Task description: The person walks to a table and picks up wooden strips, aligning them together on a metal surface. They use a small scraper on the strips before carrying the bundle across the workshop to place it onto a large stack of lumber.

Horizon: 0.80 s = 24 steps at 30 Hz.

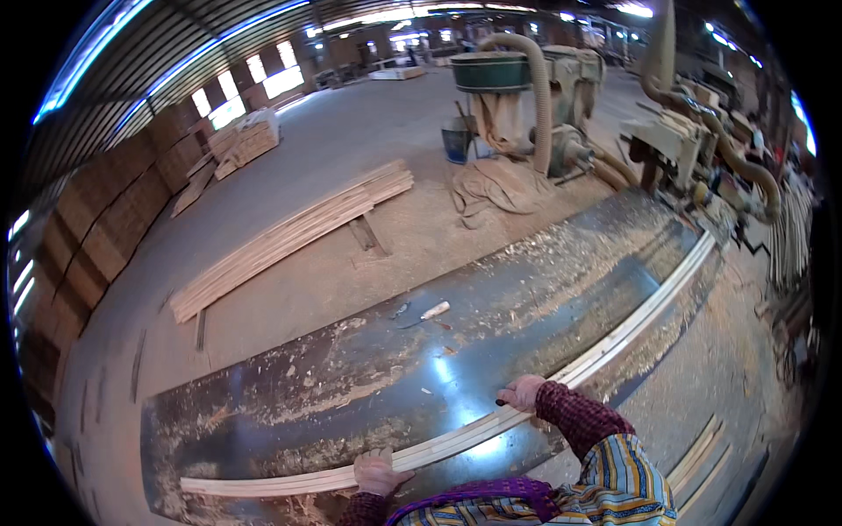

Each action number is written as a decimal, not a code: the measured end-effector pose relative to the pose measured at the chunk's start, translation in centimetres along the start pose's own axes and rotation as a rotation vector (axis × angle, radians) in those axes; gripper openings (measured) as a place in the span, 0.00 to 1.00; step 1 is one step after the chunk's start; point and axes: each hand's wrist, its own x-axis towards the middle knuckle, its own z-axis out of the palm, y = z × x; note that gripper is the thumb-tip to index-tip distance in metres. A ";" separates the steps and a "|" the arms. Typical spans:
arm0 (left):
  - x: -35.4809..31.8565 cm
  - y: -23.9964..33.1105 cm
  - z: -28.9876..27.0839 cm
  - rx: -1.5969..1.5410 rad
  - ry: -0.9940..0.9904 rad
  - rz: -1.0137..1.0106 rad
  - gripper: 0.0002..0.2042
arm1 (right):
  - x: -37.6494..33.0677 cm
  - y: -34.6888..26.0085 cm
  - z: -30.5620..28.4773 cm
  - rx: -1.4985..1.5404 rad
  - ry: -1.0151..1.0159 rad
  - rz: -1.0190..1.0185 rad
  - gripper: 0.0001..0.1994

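The wooden strips [478,430], several pale lengths lying side by side as a narrow bundle, rest on the dark sheet-topped table [289,377], along its near side. Their long axis runs from the lower left, short of the table's left end, up to the upper right, where the far end points at the machine [671,145]; the bow in them matches the bending of the fisheye view. The left hand [379,472] straddles the bundle nearer its left end, fingers together over it and thumb apart, holding it. The right hand [524,393] lies farther along, at the bundle's far edge, fingers close together; whether they grip or only press, I cannot tell. A small dark spot at its fingertips is too small to make out. Both hands hide short stretches of wood, the strips' exact number is hard to count, and their far end blurs into clutter by the machine. The left forearm is mostly cut off by the lower edge. Beyond the hands, shavings and a pale-handled tool [434,310] lie on the table; past it, stacked boards [294,237] sit above the floor.
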 end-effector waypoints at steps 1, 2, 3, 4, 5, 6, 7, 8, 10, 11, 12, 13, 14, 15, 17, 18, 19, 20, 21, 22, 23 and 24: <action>-0.4 -0.6 0.6 0.008 0.083 0.036 0.37 | 1.0 -0.2 0.6 -0.012 0.029 0.008 0.29; -0.3 -0.5 0.3 0.003 0.082 0.049 0.37 | 1.5 0.1 1.4 -0.018 0.065 0.035 0.29; -0.4 -0.5 -0.3 0.008 0.077 0.050 0.37 | 2.8 0.6 2.5 -0.085 0.139 0.030 0.31; -0.5 -0.6 -0.7 0.015 0.070 0.066 0.37 | 2.7 -0.1 2.5 -0.098 0.148 0.075 0.31; -0.5 -0.5 -0.6 -0.008 0.069 0.049 0.37 | 2.5 -0.8 2.5 -0.110 0.160 0.121 0.31; -0.4 -0.2 -0.4 -0.031 0.068 0.032 0.37 | 2.1 -1.5 2.4 -0.121 0.172 0.167 0.31; -0.3 -0.3 -0.3 -0.048 0.066 0.023 0.37 | 1.5 -2.2 2.3 -0.124 0.186 0.218 0.31; -0.3 -0.7 -0.1 -0.067 0.087 0.043 0.37 | 1.2 -3.0 1.9 -0.098 0.158 0.249 0.31; 0.0 -1.1 0.1 -0.104 0.128 0.088 0.38 | 0.9 -4.0 0.9 -0.044 0.101 0.313 0.31; -0.1 -0.9 -0.5 -0.068 0.048 0.091 0.38 | 0.8 -3.7 1.1 -0.086 0.118 0.314 0.31; 0.0 -0.9 -0.4 -0.071 0.039 0.091 0.38 | 0.9 -3.4 1.3 -0.100 0.130 0.309 0.31; -0.1 -0.9 -0.3 -0.072 0.029 0.089 0.38 | 1.1 -3.1 1.6 -0.113 0.141 0.301 0.31; -0.1 -0.9 -0.1 -0.074 0.019 0.088 0.38 | 1.2 -3.0 1.8 -0.127 0.152 0.294 0.31; -0.1 -1.0 0.1 -0.091 0.046 0.090 0.37 | 1.4 -3.0 1.8 -0.129 0.153 0.290 0.31; -0.1 -1.1 0.5 -0.125 0.095 0.091 0.36 | 1.6 -3.0 1.9 -0.131 0.151 0.280 0.30; -0.2 -1.2 0.6 -0.126 0.109 0.098 0.35 | 1.9 -2.7 2.2 -0.129 0.163 0.279 0.30; -0.3 -1.1 0.3 -0.130 0.121 0.109 0.35 | 2.0 -2.3 2.5 -0.126 0.175 0.284 0.30; -0.3 -0.9 0.1 -0.134 0.133 0.120 0.35 | 2.1 -1.9 2.7 -0.123 0.187 0.289 0.29; -0.1 -0.7 0.0 -0.133 0.123 0.115 0.34 | 2.2 -1.5 2.8 -0.130 0.190 0.297 0.29; -0.1 -0.7 -0.1 -0.130 0.112 0.102 0.34 | 2.5 -1.4 2.8 -0.138 0.190 0.298 0.29; -0.1 -0.6 -0.2 -0.128 0.100 0.090 0.34 | 2.7 -1.2 2.8 -0.146 0.190 0.300 0.29; 0.0 -0.5 -0.2 -0.130 0.118 0.099 0.34 | 2.9 -1.0 2.9 -0.141 0.195 0.295 0.29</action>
